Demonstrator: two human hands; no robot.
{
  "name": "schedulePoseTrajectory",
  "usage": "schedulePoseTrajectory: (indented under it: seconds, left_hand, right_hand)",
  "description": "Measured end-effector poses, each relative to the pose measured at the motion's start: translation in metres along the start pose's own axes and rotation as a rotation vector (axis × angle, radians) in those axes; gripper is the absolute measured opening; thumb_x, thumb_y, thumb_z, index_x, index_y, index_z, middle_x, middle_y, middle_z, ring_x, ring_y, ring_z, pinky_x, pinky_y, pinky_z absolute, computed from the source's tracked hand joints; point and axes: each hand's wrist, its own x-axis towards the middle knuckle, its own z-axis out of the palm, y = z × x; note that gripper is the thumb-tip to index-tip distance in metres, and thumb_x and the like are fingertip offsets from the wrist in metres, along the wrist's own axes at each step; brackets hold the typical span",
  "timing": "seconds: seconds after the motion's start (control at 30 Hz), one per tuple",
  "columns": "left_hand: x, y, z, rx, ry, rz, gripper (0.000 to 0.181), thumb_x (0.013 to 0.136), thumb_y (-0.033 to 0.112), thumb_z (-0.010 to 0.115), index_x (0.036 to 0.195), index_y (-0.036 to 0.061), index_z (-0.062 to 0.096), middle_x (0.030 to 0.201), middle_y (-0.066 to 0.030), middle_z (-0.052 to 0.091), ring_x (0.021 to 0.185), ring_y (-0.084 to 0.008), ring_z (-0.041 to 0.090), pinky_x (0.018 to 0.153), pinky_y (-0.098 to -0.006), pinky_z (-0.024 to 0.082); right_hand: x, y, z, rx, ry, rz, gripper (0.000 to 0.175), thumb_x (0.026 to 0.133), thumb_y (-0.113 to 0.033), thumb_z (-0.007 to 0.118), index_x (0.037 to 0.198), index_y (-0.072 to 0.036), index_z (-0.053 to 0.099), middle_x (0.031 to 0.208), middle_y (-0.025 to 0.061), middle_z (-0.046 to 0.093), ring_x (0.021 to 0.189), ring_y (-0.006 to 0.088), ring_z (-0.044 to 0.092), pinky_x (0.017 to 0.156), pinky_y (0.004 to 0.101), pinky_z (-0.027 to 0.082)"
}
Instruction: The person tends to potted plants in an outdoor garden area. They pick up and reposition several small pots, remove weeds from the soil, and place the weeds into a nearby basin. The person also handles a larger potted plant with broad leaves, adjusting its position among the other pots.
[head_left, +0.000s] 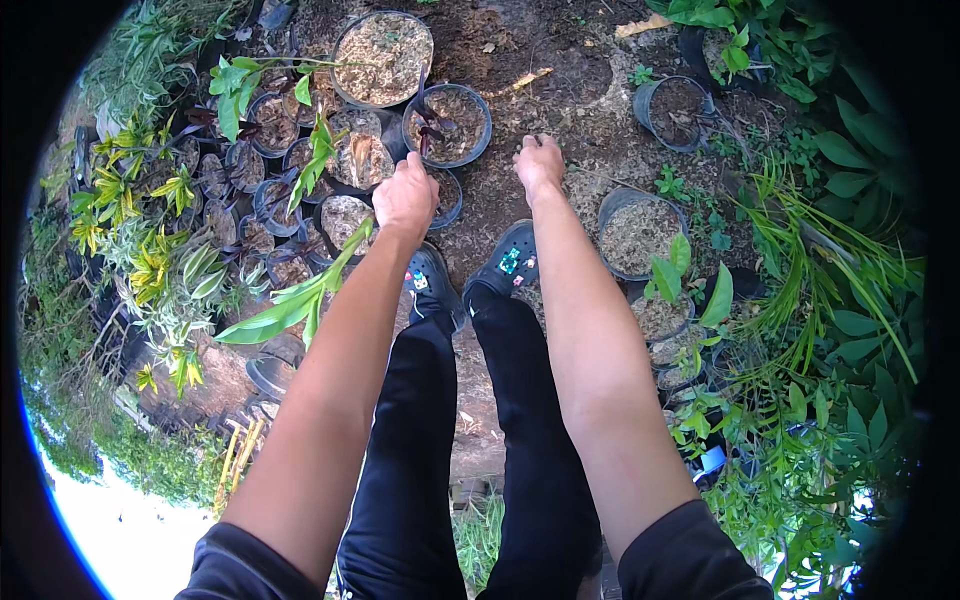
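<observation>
My left hand (406, 196) is closed at the near rim of a round black plant pot (450, 126), which holds a dark purple-leaved plant; whether it grips the rim is hidden by the fingers. Another black pot (446, 199) stands just right of that hand, partly covered by it. My right hand (539, 161) hangs over bare soil (517, 112) to the right of the pots, its fingers curled, with nothing plainly visible in them. Beyond the left hand stands a large pot of wood chips (384, 60).
Many small potted plants (274, 206) crowd the left side. On the right are a tilted pot (675, 112), a pot of pale mulch (643, 232) and dense leafy plants (810, 277). My feet in dark clogs (504, 261) stand between the rows.
</observation>
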Motion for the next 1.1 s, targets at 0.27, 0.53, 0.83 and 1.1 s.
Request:
schedulePoseTrajectory:
  seconds: [0.27,0.53,0.83,1.1]
  left_hand:
    - [-0.005,0.143,-0.017,-0.256,-0.155,0.344,0.032,0.098,0.029,0.062,0.123,0.0107,0.057,0.099,-0.0189,0.074,0.095,-0.0411,0.07,0.085,-0.0514,0.056]
    - [0.057,0.268,-0.006,-0.606,-0.149,0.289,0.059,0.098,0.026,0.06,0.153,0.0161,0.041,0.117,-0.0265,0.07,0.115,-0.0428,0.065,0.102,-0.0499,0.05]
    - [0.005,0.244,0.015,-0.671,-0.241,0.149,0.066,0.099,0.027,0.06,0.158,0.0185,0.031,0.132,-0.0263,0.063,0.124,-0.0417,0.061,0.107,-0.0472,0.047]
    - [-0.05,0.153,0.023,-0.968,-0.371,-0.233,0.065,0.1,0.022,0.059,0.158,0.0158,0.032,0.134,-0.0246,0.063,0.124,-0.0412,0.061,0.108,-0.0471,0.046]
  right_hand:
    - [0.012,-0.04,-0.178,0.701,0.26,0.087,0.059,0.107,-0.015,0.046,0.158,-0.007,0.016,0.129,0.0292,0.058,0.099,0.0375,0.072,0.077,0.0388,0.063]
    - [0.05,-0.045,-0.221,0.82,0.004,0.005,0.035,0.104,-0.001,0.04,0.138,0.003,0.031,0.125,0.0306,0.058,0.104,0.0461,0.069,0.093,0.0503,0.063]
    - [0.033,-0.048,-0.22,0.776,0.036,-0.061,0.068,0.099,0.009,0.038,0.16,-0.005,0.012,0.134,0.0278,0.055,0.101,0.042,0.071,0.086,0.0459,0.066]
    - [-0.043,-0.04,-0.196,0.522,-0.071,-0.032,0.059,0.101,0.009,0.039,0.157,-0.004,0.027,0.131,0.0218,0.059,0.101,0.0328,0.071,0.085,0.0414,0.066]
